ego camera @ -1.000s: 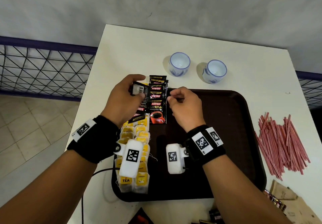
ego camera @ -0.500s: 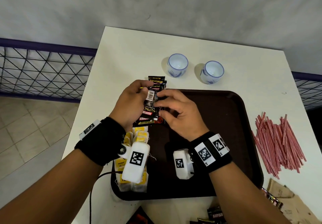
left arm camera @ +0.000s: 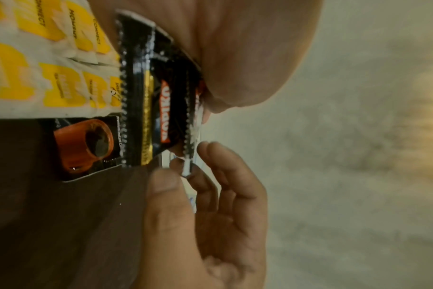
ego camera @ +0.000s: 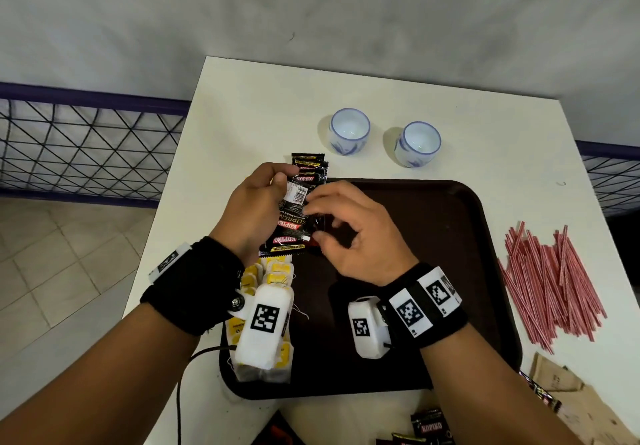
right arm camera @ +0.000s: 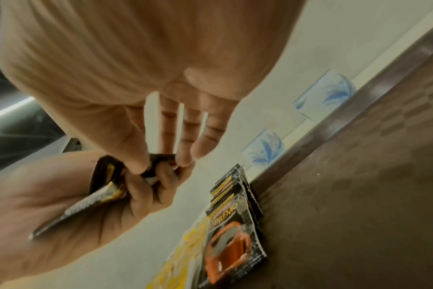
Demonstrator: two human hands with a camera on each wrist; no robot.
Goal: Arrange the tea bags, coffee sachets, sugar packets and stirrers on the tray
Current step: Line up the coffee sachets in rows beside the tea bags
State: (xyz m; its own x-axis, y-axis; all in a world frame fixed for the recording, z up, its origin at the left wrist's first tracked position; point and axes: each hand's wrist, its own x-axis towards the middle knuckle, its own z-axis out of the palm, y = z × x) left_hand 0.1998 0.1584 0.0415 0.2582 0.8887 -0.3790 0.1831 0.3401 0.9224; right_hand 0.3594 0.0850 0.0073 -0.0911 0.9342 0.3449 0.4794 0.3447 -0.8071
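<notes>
My left hand (ego camera: 266,195) grips a small stack of black coffee sachets (ego camera: 291,218) above the far-left corner of the dark brown tray (ego camera: 433,230). My right hand (ego camera: 320,218) pinches the edge of the top sachet (right arm camera: 158,160) in that stack between thumb and fingers. Below the hands, a row of overlapping coffee sachets (right arm camera: 235,224) lies on the tray, its far end (ego camera: 308,162) sticking out over the rim. Yellow-labelled tea bags (ego camera: 275,270) lie in rows along the tray's left side. Red-and-white stirrers (ego camera: 550,282) are heaped on the table to the right of the tray.
Two white-and-blue cups (ego camera: 349,131) (ego camera: 418,143) stand beyond the tray. More coffee sachets (ego camera: 429,427) and brown paper packets (ego camera: 571,406) lie at the table's near right. A cable (ego camera: 183,375) runs from my left wrist. A purple mesh fence (ego camera: 86,143) borders the table's left.
My left hand has brought its stack of sachets to the right, over the laid row. My right hand has uncurled and taken hold of the top sachet's edge.
</notes>
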